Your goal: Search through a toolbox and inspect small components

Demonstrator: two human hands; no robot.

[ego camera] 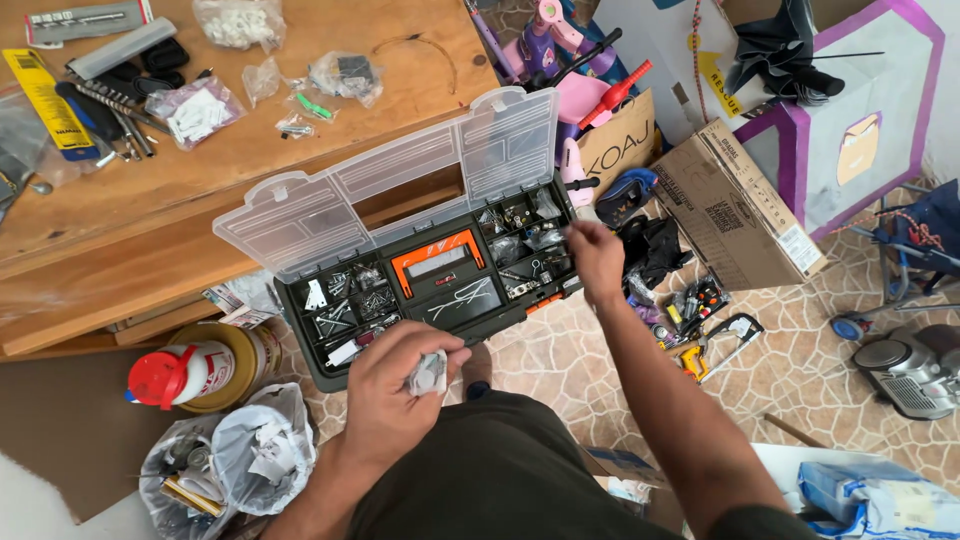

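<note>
The dark grey plastic toolbox with an orange handle (440, 290) sits propped btwn the person's lap and the edge of the low wooden table (200, 190), its clear hinged lid (390, 180) thrown back. The left hand (395, 390) is clenched round a small clear plastic bag of pale fittings (428, 373), just over the box's near-left compartments. The right hand (597, 262) is at the far-right compartments w/ fingertips pinched together; can't tell whether they grip anything, too small.

Risks as I see it: the box looks perched, not flat, so a knee shift could tip it and dump screws onto the patterned tile floor (800, 350). Loose bits could slip from a pinch into the wrong compartment. The bag, squeezed one-handed, could spill. The red-capped white bottle (180, 375) stands near the elbow, easy to knock.
</note>
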